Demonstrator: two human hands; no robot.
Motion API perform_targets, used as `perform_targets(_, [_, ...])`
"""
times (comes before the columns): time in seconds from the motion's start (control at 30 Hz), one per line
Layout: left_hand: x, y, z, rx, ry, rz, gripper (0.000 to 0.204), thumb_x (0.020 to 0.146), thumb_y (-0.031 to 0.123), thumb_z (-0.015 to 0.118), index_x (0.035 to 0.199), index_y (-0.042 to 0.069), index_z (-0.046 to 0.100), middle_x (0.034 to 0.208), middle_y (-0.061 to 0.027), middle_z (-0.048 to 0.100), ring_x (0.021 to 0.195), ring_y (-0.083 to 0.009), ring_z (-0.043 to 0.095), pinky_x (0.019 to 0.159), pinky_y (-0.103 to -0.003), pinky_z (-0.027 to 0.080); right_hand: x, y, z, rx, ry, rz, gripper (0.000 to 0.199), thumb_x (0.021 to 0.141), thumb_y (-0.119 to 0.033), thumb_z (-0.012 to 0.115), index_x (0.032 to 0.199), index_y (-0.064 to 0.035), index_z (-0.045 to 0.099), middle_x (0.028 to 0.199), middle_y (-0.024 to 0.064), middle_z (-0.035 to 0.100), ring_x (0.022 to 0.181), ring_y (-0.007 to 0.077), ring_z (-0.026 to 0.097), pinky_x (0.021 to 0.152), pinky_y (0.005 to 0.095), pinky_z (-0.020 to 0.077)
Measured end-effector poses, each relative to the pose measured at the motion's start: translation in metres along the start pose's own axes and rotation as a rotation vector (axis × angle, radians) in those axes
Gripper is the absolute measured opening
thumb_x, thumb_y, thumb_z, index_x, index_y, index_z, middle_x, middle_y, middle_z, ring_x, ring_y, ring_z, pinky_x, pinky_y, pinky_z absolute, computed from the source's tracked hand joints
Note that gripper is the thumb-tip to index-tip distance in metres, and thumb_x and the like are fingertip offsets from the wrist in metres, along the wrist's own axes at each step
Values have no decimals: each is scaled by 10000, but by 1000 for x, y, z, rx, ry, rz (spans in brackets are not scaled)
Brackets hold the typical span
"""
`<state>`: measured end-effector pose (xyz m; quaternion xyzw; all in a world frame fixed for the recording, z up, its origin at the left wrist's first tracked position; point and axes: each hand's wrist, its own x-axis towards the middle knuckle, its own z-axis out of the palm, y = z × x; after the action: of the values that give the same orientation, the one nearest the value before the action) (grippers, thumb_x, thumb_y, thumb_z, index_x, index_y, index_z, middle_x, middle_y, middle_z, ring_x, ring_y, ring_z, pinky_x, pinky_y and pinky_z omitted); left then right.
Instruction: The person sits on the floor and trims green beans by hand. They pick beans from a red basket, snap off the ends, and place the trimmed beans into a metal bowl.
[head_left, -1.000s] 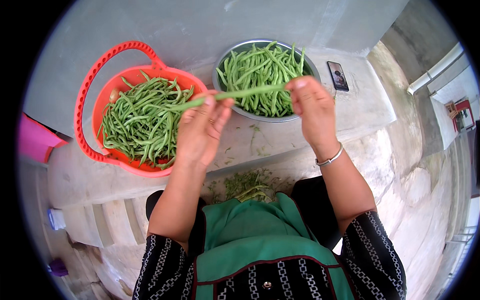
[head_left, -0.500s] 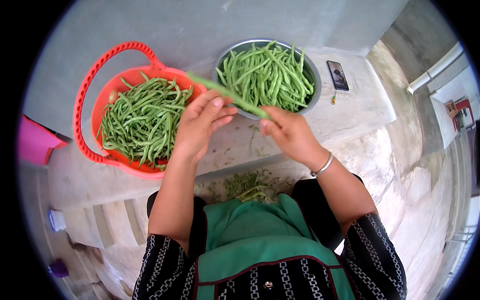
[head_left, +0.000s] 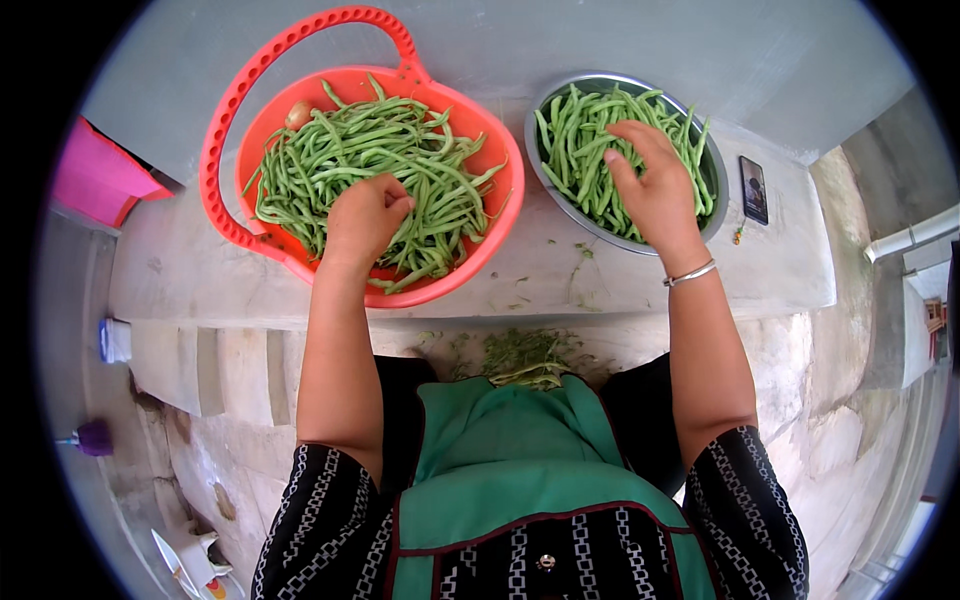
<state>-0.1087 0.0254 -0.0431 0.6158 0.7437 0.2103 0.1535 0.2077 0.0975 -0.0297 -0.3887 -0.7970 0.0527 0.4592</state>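
Note:
My left hand (head_left: 365,220) is over the red plastic basket (head_left: 505,215), its fingers curled together in a pinch close to the heap of green beans (head_left: 340,145). Whatever those fingers hold, if anything, is hidden. Above a grey metal bowl (head_left: 712,165) hangs my right hand (head_left: 657,190), a bangle on its wrist, thumb and fingers apart with nothing between them. Green beans (head_left: 575,130) pile up in this bowl, lying straighter and looser than those in the basket.
Both containers stand on a concrete ledge (head_left: 765,270) against a grey wall. Right of the bowl lies a phone (head_left: 753,188). An onion (head_left: 298,116) sits inside the basket's far left. Green trimmings (head_left: 530,355) are heaped below the ledge, before my green apron.
The long bean held between my two hands has left them. My left hand has moved over the basket, my right over the bowl and opened. The view has shifted.

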Motion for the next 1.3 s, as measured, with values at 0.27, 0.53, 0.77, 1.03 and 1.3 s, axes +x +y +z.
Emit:
perform_targets(0.27, [-1,1,24,226,112,56,243,766,257,693,839,32,638,802,-150,632,724,-350,605,660,-427,476,-5,-26,16,65,-144,-33,165,813,-80,630,973,-41,646,1058,130,617,855,298,619,729,362,506])
perform_targets(0.53, [-22,41,-15,-71,362,288,245,836,107,648,1061,9,643,879,-139,619,703,-256,593,668,-312,474,-15,-42,-7,164,-182,-30,212,816,-112,650,1018,-52,629,1077,113,613,843,286,623,731,343,513])
perform_targets(0.77, [-56,118,-8,-198,271,732,209,770,55,685,977,35,663,816,-127,611,708,-299,596,624,-360,476,-19,-72,-41,126,-222,-76,257,822,-136,678,1062,-55,633,908,114,628,791,264,612,686,326,499])
perform_targets(1.03, [-70,150,20,-745,-202,489,163,826,71,675,973,3,649,771,-79,607,700,-146,589,634,-289,471,-35,-68,-64,234,-2,-104,79,836,-112,639,876,-43,640,740,81,601,656,248,579,567,329,470])
perform_targets(1.3, [-47,132,21,-1224,-196,270,161,928,118,575,1031,5,623,905,-57,655,719,-112,634,667,-227,525,-32,-61,-66,339,-55,111,91,860,-73,599,912,-15,647,716,75,602,633,196,570,565,295,455])
